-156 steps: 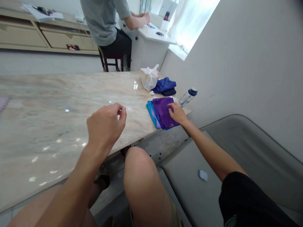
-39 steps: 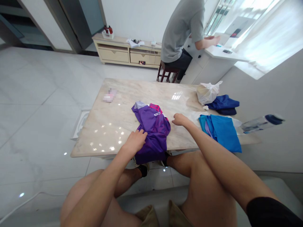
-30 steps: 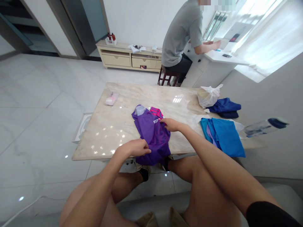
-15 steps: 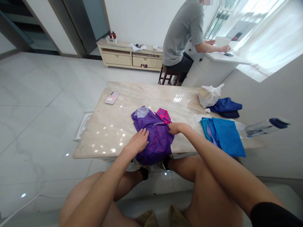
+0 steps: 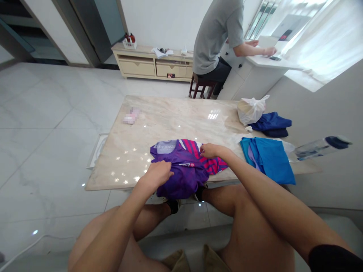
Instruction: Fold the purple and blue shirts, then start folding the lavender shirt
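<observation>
A purple sports shirt (image 5: 184,177) with a grey collar lining and a pink-striped sleeve lies rumpled on the marble-topped table (image 5: 113,151), its lower part hanging at the near edge. My left hand (image 5: 159,173) is at the shirt's left side, fingers curled down onto the fabric. Near the striped shoulder, my right hand (image 5: 209,150) pinches the cloth between thumb and fingers. A small white logo patch shows on the chest between both hands.
To the right lie folded blue clothes (image 5: 272,158), a white plastic bag (image 5: 251,110), dark blue garments (image 5: 270,124) and a clear bottle (image 5: 314,148). A blurred pink phone (image 5: 132,115) is at far left. Beyond the table, a person (image 5: 218,37) sits at a white counter.
The shirt has been spread out, its striped sleeve now extended to the right and its collar shifted left and nearer. My left hand has moved slightly left, its fingers now curled.
</observation>
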A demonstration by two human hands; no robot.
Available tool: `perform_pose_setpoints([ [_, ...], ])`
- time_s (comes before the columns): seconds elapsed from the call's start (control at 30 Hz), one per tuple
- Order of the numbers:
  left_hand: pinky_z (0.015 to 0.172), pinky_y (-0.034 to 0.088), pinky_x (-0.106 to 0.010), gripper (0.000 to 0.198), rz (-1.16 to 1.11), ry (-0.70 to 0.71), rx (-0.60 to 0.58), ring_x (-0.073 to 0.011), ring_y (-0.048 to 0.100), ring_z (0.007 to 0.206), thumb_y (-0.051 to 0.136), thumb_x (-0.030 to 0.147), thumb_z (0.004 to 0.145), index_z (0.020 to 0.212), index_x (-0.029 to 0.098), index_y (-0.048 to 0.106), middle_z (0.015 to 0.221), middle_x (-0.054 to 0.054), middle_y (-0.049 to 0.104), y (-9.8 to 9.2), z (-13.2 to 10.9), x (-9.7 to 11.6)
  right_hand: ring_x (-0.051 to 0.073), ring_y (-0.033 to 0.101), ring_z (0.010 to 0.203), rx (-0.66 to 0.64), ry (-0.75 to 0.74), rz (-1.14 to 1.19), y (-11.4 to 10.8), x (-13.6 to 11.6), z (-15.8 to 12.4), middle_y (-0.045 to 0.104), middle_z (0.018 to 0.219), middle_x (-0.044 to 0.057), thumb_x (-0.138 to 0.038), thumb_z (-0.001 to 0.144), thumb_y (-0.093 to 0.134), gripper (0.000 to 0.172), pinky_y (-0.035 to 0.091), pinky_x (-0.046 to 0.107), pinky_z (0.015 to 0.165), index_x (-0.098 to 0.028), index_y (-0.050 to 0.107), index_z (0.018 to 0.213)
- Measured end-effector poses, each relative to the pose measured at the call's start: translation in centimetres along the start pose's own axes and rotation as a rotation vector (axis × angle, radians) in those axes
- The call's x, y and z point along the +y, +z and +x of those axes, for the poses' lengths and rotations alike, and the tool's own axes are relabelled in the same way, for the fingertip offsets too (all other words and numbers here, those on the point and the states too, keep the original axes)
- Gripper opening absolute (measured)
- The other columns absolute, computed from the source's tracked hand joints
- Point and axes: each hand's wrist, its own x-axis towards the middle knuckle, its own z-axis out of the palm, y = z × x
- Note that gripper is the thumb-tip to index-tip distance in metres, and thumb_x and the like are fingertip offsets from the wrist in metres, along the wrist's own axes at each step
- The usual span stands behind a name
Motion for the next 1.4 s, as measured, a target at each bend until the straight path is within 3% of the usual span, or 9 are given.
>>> perform_pose_setpoints([
  [0.13,0.095,0.060,-0.043,0.034,-0.011,-0.053,0.004,-0.0394,0.078,0.120,0.066,0.030,0.104,0.134,0.013,0.073,0.129,-0.024,0.077,0.5,-0.7,-1.5,0.033,0.070,0.134,0.175,-0.063,0.018,1.3,-0.8,0.9,0.070,0.147,0.025,-0.023,0.105,0.070,0.040,0.053,0.037,0.115,-0.008,0.070,0.142],
  [0.33,0.101,0.060,-0.046,0.042,0.019,-0.277,0.089,-0.0401,0.075,0.126,0.056,0.036,0.110,0.141,0.009,0.065,0.138,-0.028,0.071,1.5,0.9,-4.5,0.036,0.064,0.137,0.315,-0.120,0.062,3.2,-1.9,2.3,0.063,0.147,0.026,-0.032,0.095,0.089,0.057,0.051,0.043,0.119,-0.009,0.064,0.141],
  [0.5,0.102,0.059,-0.041,0.042,-0.134,-0.274,0.077,-0.0367,0.074,0.129,0.062,0.048,0.107,0.134,0.018,0.071,0.139,-0.021,0.076,1.4,3.8,-6.1,0.023,0.073,0.102,0.115,-0.104,0.213,3.1,-0.9,2.7,0.078,0.117,0.009,-0.024,0.083,0.096,0.039,0.055,0.027,0.086,-0.018,0.075,0.114],
  [0.67,0.087,0.056,-0.036,0.014,-0.215,-0.147,0.001,-0.0338,0.077,0.112,0.076,0.037,0.093,0.093,0.023,0.077,0.114,-0.013,0.082,1.9,5.2,-5.9,0.022,0.074,0.091,-0.132,-0.009,0.170,2.2,0.5,1.8,0.082,0.096,0.005,-0.024,0.086,0.090,0.015,0.049,0.026,0.072,-0.017,0.082,0.096],
  [0.87,0.080,0.050,-0.033,0.014,-0.537,0.060,0.168,-0.0246,0.069,0.088,0.067,0.036,0.091,0.087,0.024,0.062,0.091,-0.005,0.074,1.9,4.8,-6.1,0.025,0.077,0.090,-0.139,0.091,0.032,1.0,2.6,0.4,0.084,0.098,0.009,-0.025,0.082,0.088,0.019,0.050,0.029,0.072,-0.015,0.086,0.099],
  [1.0,0.073,0.048,-0.031,0.016,-0.759,0.173,0.098,-0.0213,0.065,0.078,0.066,0.036,0.089,0.086,0.024,0.055,0.080,0.000,0.066,1.6,4.5,-6.1,0.023,0.075,0.087,-0.154,0.102,0.035,0.7,3.1,-0.3,0.084,0.101,0.010,-0.024,0.086,0.085,0.017,0.047,0.027,0.067,-0.014,0.084,0.100],
  [1.13,0.076,0.049,-0.032,0.017,-0.429,-0.063,0.040,-0.0265,0.073,0.088,0.075,0.023,0.081,0.095,0.024,0.064,0.091,-0.004,0.075,1.8,3.8,-6.0,0.020,0.072,0.081,-0.141,0.087,0.058,0.8,2.8,-0.8,0.082,0.098,0.008,-0.023,0.086,0.085,0.015,0.043,0.026,0.065,-0.015,0.082,0.099],
  [1.23,0.081,0.051,-0.035,0.012,-0.235,-0.179,0.071,-0.0309,0.077,0.104,0.072,0.024,0.090,0.102,0.025,0.072,0.111,-0.009,0.081,1.4,3.1,-6.1,0.019,0.070,0.079,-0.124,0.099,0.086,0.8,2.7,-0.9,0.082,0.095,0.006,-0.022,0.086,0.085,0.014,0.043,0.026,0.064,-0.016,0.081,0.099],
  [1.4,0.087,0.055,-0.040,0.028,-0.254,-0.430,0.433,-0.0347,0.077,0.111,0.053,0.036,0.108,0.123,0.027,0.075,0.116,-0.012,0.083,-2.4,0.7,-7.4,0.023,0.075,0.095,0.090,0.181,0.072,0.0,3.1,-1.2,0.083,0.109,0.010,-0.022,0.093,0.080,0.013,0.042,0.026,0.068,-0.017,0.080,0.106],
])
